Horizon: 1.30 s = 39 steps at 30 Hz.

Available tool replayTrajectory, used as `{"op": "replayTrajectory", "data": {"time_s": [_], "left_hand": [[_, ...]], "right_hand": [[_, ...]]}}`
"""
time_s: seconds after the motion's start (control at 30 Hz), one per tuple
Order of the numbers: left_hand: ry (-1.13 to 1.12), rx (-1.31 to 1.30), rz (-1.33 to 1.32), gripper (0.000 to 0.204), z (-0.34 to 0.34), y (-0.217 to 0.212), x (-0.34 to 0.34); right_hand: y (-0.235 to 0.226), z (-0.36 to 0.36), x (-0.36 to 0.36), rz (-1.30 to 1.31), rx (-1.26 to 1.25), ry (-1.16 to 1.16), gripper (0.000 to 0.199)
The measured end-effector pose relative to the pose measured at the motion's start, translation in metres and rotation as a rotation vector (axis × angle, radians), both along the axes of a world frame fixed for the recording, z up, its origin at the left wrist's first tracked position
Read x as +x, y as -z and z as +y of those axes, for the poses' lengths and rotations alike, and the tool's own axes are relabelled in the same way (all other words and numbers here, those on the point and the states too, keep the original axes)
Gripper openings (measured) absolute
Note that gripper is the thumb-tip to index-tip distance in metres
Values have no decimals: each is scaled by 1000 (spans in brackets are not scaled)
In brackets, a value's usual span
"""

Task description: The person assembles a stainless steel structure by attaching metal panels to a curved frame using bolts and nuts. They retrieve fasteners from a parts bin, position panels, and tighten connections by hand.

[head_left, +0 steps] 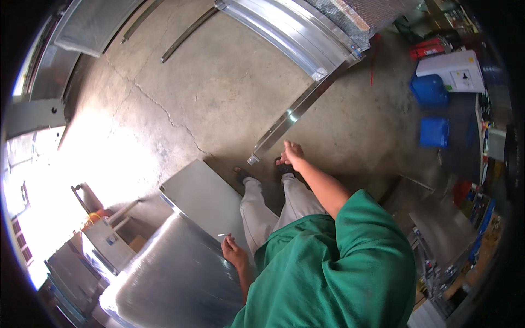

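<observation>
My left hand [235,252] is closed low at my left side, beside a wrapped shiny block. A thin white cigarette [221,235] pokes out from its fingertips. In front of me, my right hand [293,152] is held out over my foot with its fingers curled; what they hold, if anything, is hidden. Nearest to that hand is a long metal channel [287,117], which looks apart from it. The channel's near end has a small fitting [252,159], and its far end meets a stack of silvery metal profiles [279,33].
A grey flat-topped box [202,186] and a large film-wrapped block [175,273] stand at my left. Two dark bars [188,34] lie on the cracked concrete floor [219,93]. At right are blue bins [433,132] and a white carton [454,71].
</observation>
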State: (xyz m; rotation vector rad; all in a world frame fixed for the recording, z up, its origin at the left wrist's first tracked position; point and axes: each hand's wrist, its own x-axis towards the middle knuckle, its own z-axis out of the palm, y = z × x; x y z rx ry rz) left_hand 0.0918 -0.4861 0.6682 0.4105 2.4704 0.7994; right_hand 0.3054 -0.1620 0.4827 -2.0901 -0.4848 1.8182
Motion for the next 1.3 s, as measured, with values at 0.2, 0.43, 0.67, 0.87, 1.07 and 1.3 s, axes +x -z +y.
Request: {"op": "replayTrajectory", "data": {"time_s": [0.2, 0.43, 0.67, 0.87, 1.07, 1.3], "left_hand": [[108, 75, -49, 34, 62, 1, -130], [317, 78, 44, 36, 185, -25, -314], [708, 251, 158, 32, 376, -21, -338], [952, 240, -104, 26, 503, -16, -255], [1096, 56, -353, 23, 628, 8, -170], [1520, 184, -228, 19, 765, 26, -83]], "right_hand": [[36, 66, -14, -495, 189, -243, 52], [42, 40, -53, -560, 102, -161, 62], [43, 2, -83, -494, 43, -16, 58], [57, 15, -88, -461, -43, 98, 61], [66, 10, -84, -315, -3, 93, 50], [24, 79, -53, -470, -150, 13, 40]]}}
